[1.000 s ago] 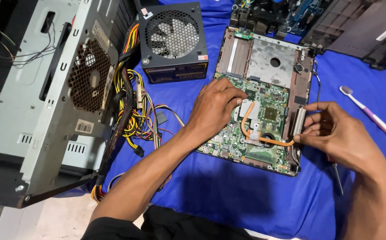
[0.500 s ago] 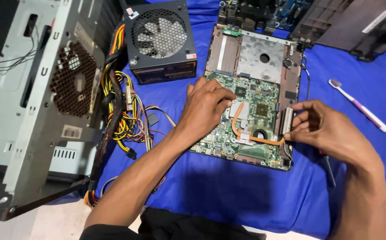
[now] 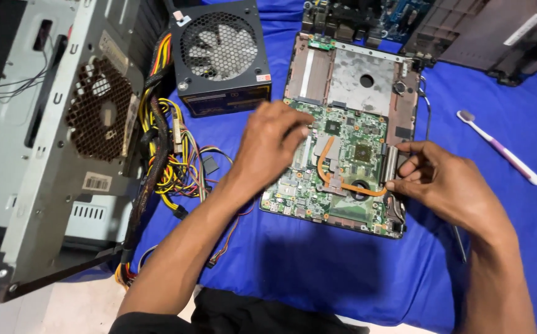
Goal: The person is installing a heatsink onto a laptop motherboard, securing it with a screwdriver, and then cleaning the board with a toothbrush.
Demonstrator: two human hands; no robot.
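At the left edge of the blue cloth (image 3: 343, 272) I see a grey computer case (image 3: 46, 154) lying open, with a tangle of yellow, red and black cables (image 3: 169, 161) spilling out towards a black power supply (image 3: 219, 55) near the far edge.

Just right of the cables, my left hand (image 3: 274, 145) is bent down over the green circuit board (image 3: 318, 198). Its fingers are curled and their tips rest on the board's left half, close to the upper end of the copper pipe (image 3: 327, 167). I cannot tell whether they grip anything or only press down.

The board lies flat in its tray near the middle of the cloth, and the copper pipe curves across it to a metal fin block (image 3: 391, 164) at the board's right side. My right hand (image 3: 454, 185) has thumb and forefingers pinched shut on that fin block.

As I read it, the work in hand is handling this cooling piece: one hand steadies the board, the other grips the fins. Lifting it would call for an even, straight pull, because the thin pipe bends easily.

Further right, a white and purple toothbrush (image 3: 497, 148) lies apart, and a dark laptop shell (image 3: 497, 31) sits at the far right corner.
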